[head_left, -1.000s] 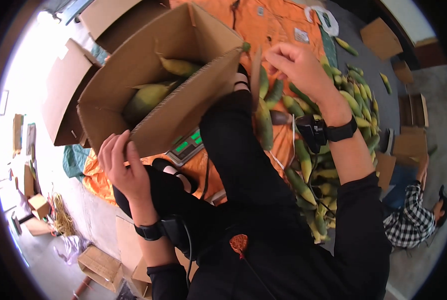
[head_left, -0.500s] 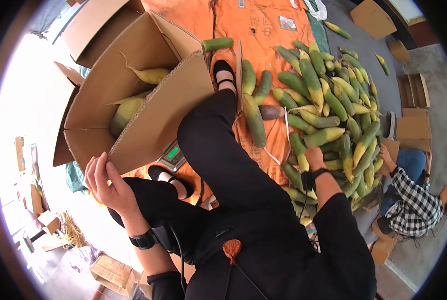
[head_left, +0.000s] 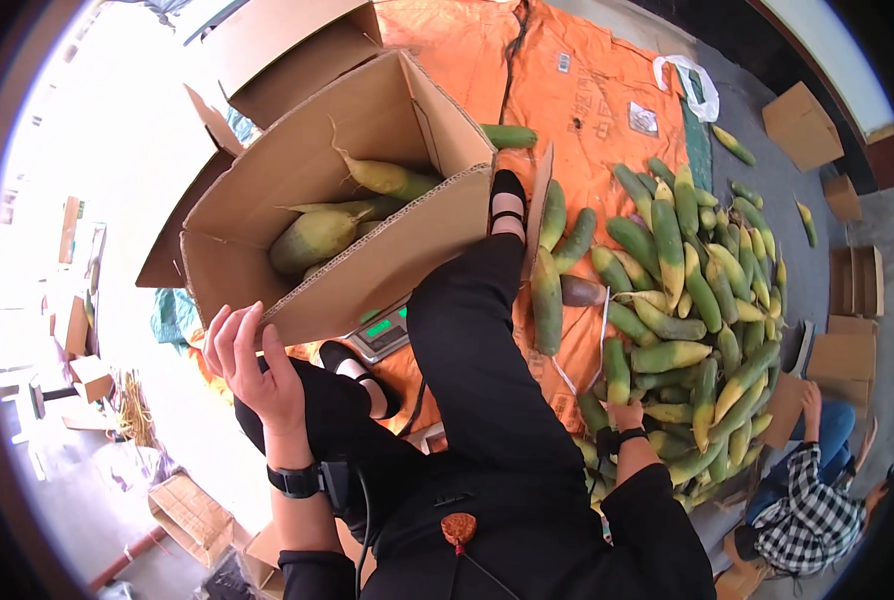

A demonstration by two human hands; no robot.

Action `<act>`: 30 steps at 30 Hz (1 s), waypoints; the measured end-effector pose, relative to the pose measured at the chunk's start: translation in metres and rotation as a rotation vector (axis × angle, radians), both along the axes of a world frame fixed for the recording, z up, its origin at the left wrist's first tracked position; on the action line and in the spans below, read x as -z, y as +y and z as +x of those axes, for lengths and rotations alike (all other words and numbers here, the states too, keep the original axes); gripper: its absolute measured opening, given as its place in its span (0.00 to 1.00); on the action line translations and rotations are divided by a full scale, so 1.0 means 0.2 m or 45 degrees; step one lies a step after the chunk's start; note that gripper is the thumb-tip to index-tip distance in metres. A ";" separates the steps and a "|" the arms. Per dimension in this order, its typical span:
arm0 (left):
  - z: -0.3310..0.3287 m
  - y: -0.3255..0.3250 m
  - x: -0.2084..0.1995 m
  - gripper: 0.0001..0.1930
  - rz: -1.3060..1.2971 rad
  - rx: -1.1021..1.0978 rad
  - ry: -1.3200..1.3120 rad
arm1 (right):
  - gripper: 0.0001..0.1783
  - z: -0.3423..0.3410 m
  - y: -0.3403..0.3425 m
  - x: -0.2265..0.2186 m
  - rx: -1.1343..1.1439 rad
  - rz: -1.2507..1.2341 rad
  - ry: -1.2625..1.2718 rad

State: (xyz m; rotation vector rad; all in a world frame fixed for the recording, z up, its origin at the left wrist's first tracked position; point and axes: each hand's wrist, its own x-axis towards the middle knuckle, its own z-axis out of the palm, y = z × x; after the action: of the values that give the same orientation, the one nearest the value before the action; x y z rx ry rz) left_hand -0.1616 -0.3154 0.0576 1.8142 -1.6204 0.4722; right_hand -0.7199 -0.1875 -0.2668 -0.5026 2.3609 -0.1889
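Note:
A cardboard box (head_left: 387,265) with raised flaps stands on a digital scale (head_left: 382,332), of which one corner and the lit display show. Several green-and-yellow radishes (head_left: 315,240) with thin root tails lie inside it. My left hand (head_left: 259,365) is by the box's near left corner, fingers loosely bent and apart, with nothing in it. Over at the near left part of a large radish pile (head_left: 692,270), my right hand (head_left: 625,416) closes round the lower end of a green radish (head_left: 617,368). Its fingertips are partly hidden.
An orange sheet (head_left: 607,75) lies beneath the pile. A few radishes (head_left: 547,300) and a loose flap (head_left: 540,205) lie between my leg and the pile. Another open box (head_left: 297,60) stands behind mine. A person in a checked shirt (head_left: 812,515) sits at the right.
The view has shifted, so the box and pile appear lower and further right. My right hand has closed on a radish beside it, which now points more upright. My left hand stays by the box corner.

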 end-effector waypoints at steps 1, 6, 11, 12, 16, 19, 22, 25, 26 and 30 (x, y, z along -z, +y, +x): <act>0.00 0.00 0.00 0.10 -0.007 0.011 0.028 | 0.37 -0.01 0.00 0.00 -0.059 -0.007 -0.078; 0.01 0.01 -0.01 0.11 0.009 -0.011 -0.009 | 0.22 0.08 -0.09 -0.13 0.041 0.169 -0.469; 0.00 -0.03 -0.01 0.10 -0.051 0.040 0.060 | 0.20 0.03 -0.12 -0.18 0.572 -0.223 -1.097; 0.00 -0.02 -0.02 0.10 -0.069 0.024 0.061 | 0.21 0.06 -0.15 -0.22 0.665 -0.272 -1.218; 0.03 -0.01 0.00 0.10 -0.115 0.006 0.094 | 0.22 0.11 -0.20 -0.37 0.711 -0.174 -1.311; 0.05 0.00 -0.01 0.09 -0.137 -0.001 0.117 | 0.22 0.17 -0.25 -0.47 0.525 -0.384 -1.455; 0.08 0.01 0.00 0.09 -0.159 0.000 0.142 | 0.20 0.26 -0.37 -0.65 0.396 -0.454 -1.352; 0.09 0.01 -0.01 0.09 -0.164 0.020 0.135 | 0.18 0.32 -0.49 -0.78 0.337 -0.537 -1.332; 0.09 0.02 -0.01 0.09 -0.174 0.017 0.141 | 0.16 0.36 -0.54 -0.87 0.339 -0.621 -1.294; 0.11 0.02 -0.01 0.08 -0.210 0.014 0.175 | 0.20 0.46 -0.75 -1.20 -0.049 -0.800 -1.177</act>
State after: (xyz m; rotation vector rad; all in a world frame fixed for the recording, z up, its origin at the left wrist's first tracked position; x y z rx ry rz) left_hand -0.1404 -0.3119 0.0592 1.6766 -1.4546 0.4522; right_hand -0.6271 -0.3382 -0.0268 -0.5796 1.3530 -0.9402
